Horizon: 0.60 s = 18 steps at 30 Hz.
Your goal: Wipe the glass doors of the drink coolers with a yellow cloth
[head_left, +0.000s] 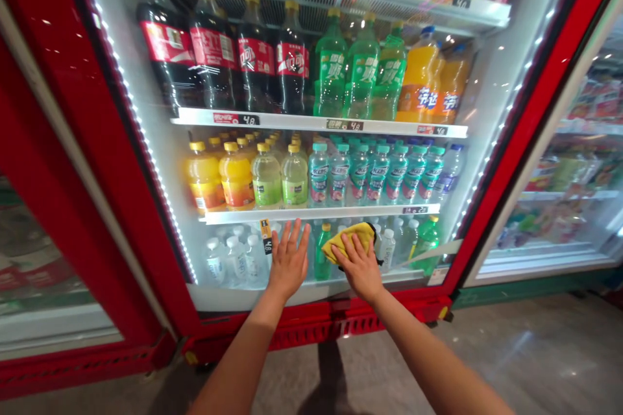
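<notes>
There you were, right at the **yellow cloth** (344, 242), a soft, folded, slightly bunched piece of fabric pressed to the glass door (467, 97) of a red drinks cooler (114, 110). Your right hand (359, 266) had it pinned beneath the palm and slightly curved fingers, gripping it without clenching into a fist. Just to the cloth's left, your left hand (289, 259) was open and empty, its fingers fanned out flat against the smooth, reflective pane. Directly behind the cloth stood small water bottles (387, 249), their ridged plastic catching the light, with a slim green bottle (321, 253) just left of it. Straight above the cloth, past a white shelf edge (321, 214), came ranks of blue-labelled clear bottles (374, 172), and higher still, ribbed green soda bottles (360, 71) with rounded shoulders. Up and to the left gleamed dark cola bottles (214, 58) with red labels and yellow caps, while yellow juice bottles (236, 175) sat nearer, up and left. Up and to the right glowed orange soda bottles (431, 87). Below the cloth ran the cooler's red slotted base (311, 334), and beneath that, a polished grey floor (487, 363) shone under your bare forearms.
</notes>
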Motion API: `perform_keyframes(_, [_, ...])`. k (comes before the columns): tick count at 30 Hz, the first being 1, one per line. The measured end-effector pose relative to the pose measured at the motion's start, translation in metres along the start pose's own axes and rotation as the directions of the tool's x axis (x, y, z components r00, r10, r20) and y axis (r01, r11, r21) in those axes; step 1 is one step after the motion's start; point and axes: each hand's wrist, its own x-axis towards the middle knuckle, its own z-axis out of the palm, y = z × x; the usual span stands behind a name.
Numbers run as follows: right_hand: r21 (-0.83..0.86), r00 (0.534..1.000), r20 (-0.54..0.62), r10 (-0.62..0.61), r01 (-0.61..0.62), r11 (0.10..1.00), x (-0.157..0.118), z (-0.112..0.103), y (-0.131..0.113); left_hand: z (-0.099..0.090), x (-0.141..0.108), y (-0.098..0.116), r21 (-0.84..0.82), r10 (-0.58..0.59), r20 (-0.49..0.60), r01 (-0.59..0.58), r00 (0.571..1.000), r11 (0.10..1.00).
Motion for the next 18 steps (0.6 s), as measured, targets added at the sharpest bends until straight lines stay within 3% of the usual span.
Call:
perform_keyframes(2, [0.013,1.000,-0.011,0.006,-0.005,1.000,0.022,-0.012,-0.002,0.003,0.003,0.002,0.001,-0.012,-0.014,0.012,1.000,1.000])
perform_keyframes(5, [0.019,0.993,-0.052,0.101,-0.100,0.995,0.046,-0.033,0.012,0.007,0.010,0.008,-0.014,-0.051,-0.032,0.051,0.998,0.999])
perform_keyframes(7, [0.017,0.978,-0.087,0.189,-0.188,0.982,0.044,-0.037,0.028,0.009,0.013,0.014,-0.030,-0.080,-0.028,0.079,0.996,0.996])
perform_keyframes(10, [0.007,0.958,-0.118,0.263,-0.264,0.965,0.017,-0.024,0.040,0.011,0.014,0.023,-0.039,-0.084,-0.012,0.084,0.996,0.996])
perform_keyframes(14, [-0.016,0.990,-0.048,0.132,-0.133,0.991,-0.014,0.002,0.029,0.016,0.013,0.033,-0.048,-0.029,-0.008,0.029,1.000,0.998])
perform_keyframes(18, [-0.006,1.000,0.002,0.030,-0.030,1.000,0.006,-0.009,0.027,0.023,0.021,0.042,-0.051,-0.065,-0.019,0.064,0.998,0.997])
